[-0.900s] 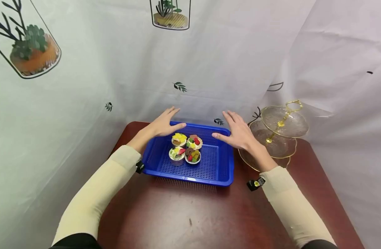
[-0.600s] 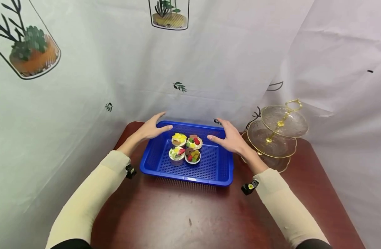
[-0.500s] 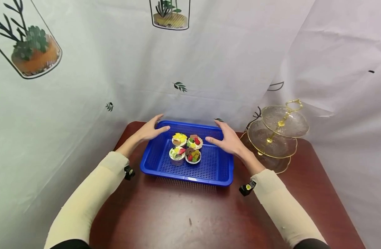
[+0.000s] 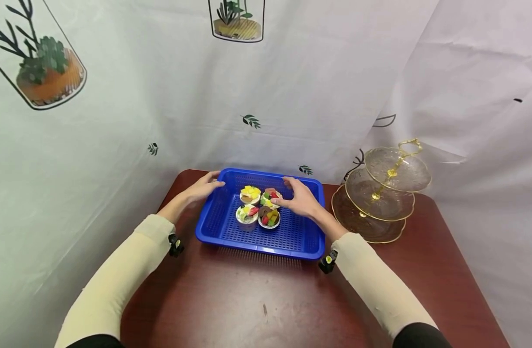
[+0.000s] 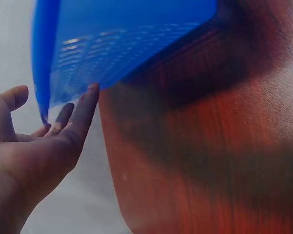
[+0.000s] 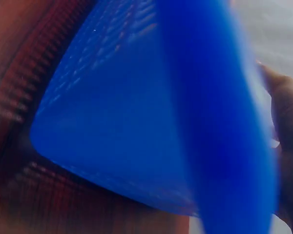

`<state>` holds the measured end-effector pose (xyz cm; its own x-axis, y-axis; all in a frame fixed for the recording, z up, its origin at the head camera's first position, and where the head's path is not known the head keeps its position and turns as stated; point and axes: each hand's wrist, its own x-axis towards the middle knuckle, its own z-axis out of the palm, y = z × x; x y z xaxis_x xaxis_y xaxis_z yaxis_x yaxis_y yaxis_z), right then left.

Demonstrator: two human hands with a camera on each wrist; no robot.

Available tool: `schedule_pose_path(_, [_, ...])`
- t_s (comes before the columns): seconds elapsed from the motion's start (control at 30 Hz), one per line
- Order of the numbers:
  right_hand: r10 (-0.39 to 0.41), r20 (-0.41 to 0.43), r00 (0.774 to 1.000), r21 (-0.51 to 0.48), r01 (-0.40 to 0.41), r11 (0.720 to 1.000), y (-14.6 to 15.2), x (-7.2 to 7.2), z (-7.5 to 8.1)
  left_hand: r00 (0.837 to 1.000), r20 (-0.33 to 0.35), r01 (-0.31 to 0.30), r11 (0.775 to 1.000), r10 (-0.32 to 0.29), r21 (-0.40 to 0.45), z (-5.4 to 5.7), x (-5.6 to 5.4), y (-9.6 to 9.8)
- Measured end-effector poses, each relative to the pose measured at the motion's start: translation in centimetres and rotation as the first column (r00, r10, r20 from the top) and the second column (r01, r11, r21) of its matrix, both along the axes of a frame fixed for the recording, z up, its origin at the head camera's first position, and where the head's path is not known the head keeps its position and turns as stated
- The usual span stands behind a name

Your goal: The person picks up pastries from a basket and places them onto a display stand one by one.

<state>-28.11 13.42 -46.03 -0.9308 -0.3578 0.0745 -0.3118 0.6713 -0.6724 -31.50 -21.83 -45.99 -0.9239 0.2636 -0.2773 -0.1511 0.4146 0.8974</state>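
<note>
A blue plastic basket [image 4: 297, 241] stands on the table with several small fruit-topped cupcakes grouped inside. My left hand [image 4: 202, 187] is at the basket's left rim, its fingers extended along the outer wall in the left wrist view and the thumb apart. Over the basket's right half is my right hand [image 4: 301, 199], thumb and fingers spread around the back right cupcake [image 4: 269, 192], whose right side the thumb partly covers. Contact there cannot be made out. A yellow-topped cupcake [image 4: 250, 193], a front left cupcake [image 4: 247, 220] and a chocolate-topped one [image 4: 270, 220] are beside it.
A three-tier glass cake stand [image 4: 389, 205] with gold rims and a gold handle stands right of the basket. The dark red wooden table [image 4: 231, 304] meets a white patterned cloth [image 4: 292, 96] at the back and sides.
My left hand has moved left and down from above the basket to its left rim. The right hand has come left and lower, over the cupcakes. Basket and stand stay put.
</note>
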Motion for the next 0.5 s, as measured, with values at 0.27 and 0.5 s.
schedule_pose_path(0.27, [0.025,0.021,0.999,0.044,-0.026,0.999,-1.2,-0.3,-0.6,0.992,0.13,-0.02,0.986,-0.002,0.168,-1.0,-0.1,-0.5])
schedule_pose_path(0.5, [0.025,0.047,0.999,0.067,-0.028,0.997,-1.7,-0.9,-1.2,0.989,0.14,0.012,0.985,-0.037,0.173,-1.0,0.1,-0.9])
